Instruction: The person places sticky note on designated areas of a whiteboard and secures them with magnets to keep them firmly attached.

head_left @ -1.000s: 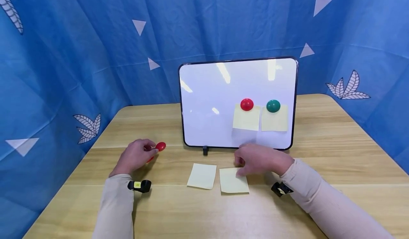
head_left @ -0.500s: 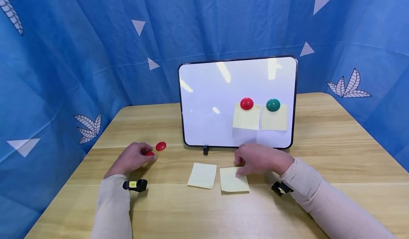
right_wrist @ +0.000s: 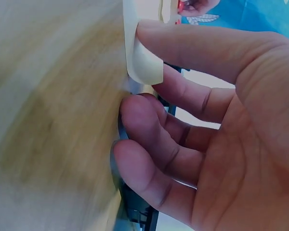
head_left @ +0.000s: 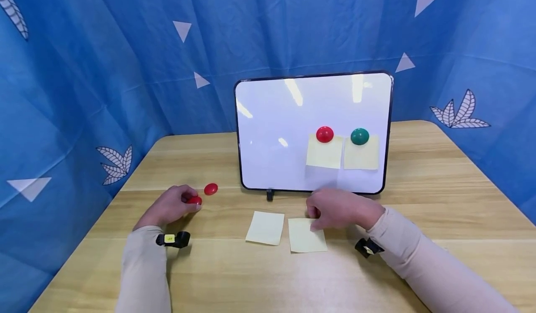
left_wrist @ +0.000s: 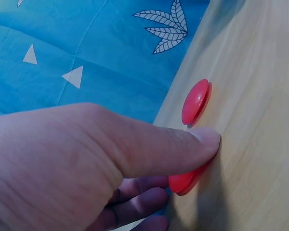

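Observation:
On the left of the table, my left hand (head_left: 167,207) pinches a round red magnet (head_left: 194,200) between thumb and fingers. The thumb covers much of that magnet in the left wrist view. Just beyond it lies a second red magnet (left_wrist: 196,102) on the wood. My right hand (head_left: 341,209) is in front of the whiteboard, its thumb on the upper right corner of a pale yellow sticky note (head_left: 307,239). In the right wrist view, the note's edge (right_wrist: 147,67) curls up between thumb and index finger, while the other fingers bend against the tabletop.
Another sticky note (head_left: 265,228) lies left of the gripped one. Behind stands a black-framed whiteboard (head_left: 274,127) on a small black foot (head_left: 270,195). A red magnet (head_left: 324,134) and a green magnet (head_left: 359,136) hold two notes on it. A blue curtain (head_left: 268,29) surrounds the table.
My left hand has moved slightly left and back from the farther red magnet, and now pinches the nearer one. The right hand stays at the sticky note's corner.

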{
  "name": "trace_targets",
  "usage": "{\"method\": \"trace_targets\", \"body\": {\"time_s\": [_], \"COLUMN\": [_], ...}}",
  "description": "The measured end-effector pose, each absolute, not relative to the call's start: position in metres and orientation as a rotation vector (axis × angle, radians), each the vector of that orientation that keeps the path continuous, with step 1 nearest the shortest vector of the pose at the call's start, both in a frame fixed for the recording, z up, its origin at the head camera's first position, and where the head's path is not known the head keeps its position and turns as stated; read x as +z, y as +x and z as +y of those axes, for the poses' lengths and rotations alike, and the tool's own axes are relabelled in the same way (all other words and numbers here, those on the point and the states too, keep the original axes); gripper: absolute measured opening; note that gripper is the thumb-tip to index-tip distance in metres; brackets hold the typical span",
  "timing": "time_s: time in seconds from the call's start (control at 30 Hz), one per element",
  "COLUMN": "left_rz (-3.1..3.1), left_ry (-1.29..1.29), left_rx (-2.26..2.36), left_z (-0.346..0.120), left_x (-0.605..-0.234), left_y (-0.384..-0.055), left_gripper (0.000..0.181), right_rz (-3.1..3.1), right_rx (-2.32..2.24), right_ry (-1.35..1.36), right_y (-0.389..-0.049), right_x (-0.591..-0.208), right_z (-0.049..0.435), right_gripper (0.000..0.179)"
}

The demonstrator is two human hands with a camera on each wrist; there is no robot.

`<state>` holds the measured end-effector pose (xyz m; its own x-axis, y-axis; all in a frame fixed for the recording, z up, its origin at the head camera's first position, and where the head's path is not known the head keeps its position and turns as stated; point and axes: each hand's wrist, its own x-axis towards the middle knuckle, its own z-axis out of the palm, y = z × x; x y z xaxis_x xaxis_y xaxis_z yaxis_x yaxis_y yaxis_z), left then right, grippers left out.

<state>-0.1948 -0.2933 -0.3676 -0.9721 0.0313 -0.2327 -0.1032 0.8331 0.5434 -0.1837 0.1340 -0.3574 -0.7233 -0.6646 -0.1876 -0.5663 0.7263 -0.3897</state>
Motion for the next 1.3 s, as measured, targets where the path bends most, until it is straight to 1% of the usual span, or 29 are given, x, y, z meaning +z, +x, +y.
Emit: {"method": "trace_targets", "body": {"time_s": [0.23,0.6,0.7,0.93,1.17,1.3], "left_rz": [2.762,2.794,2.809,2.861,2.888,2.908], "left_ry": [-0.079,-0.096,-0.096,-0.074,-0.115,-0.116], "left_rx": [0.886,0.881,0.888,0.911,0.932,0.953], "left_z": [-0.292,-0.292,-0.294,-0.294,-0.293,-0.292], "left_x": [-0.366,-0.370,-0.372,-0.375,-0.375,-0.376], "left_y": [-0.194,-0.196,-0.198,-0.197,-0.199,-0.202], "left_gripper": [0.042,0.046,0.045,0.039,0.044,0.042], "right_rz": [2.603,2.589,2.578,2.587,2.588,2.596], "right_rx": [-0.468,-0.486,-0.500,-0.574,-0.698,-0.801], "right_ry": [-0.968,-0.952,-0.939,-1.021,-1.057,-1.023], "right_y": [-0.184,-0.185,-0.186,-0.189,-0.193,-0.195], "right_x": [-0.357,-0.358,-0.357,-0.355,-0.356,-0.355], "right_z": [0.136,0.137,0.138,0.141,0.144,0.146], "right_gripper": [0.020,0.019,0.018,0.019,0.018,0.014]}}
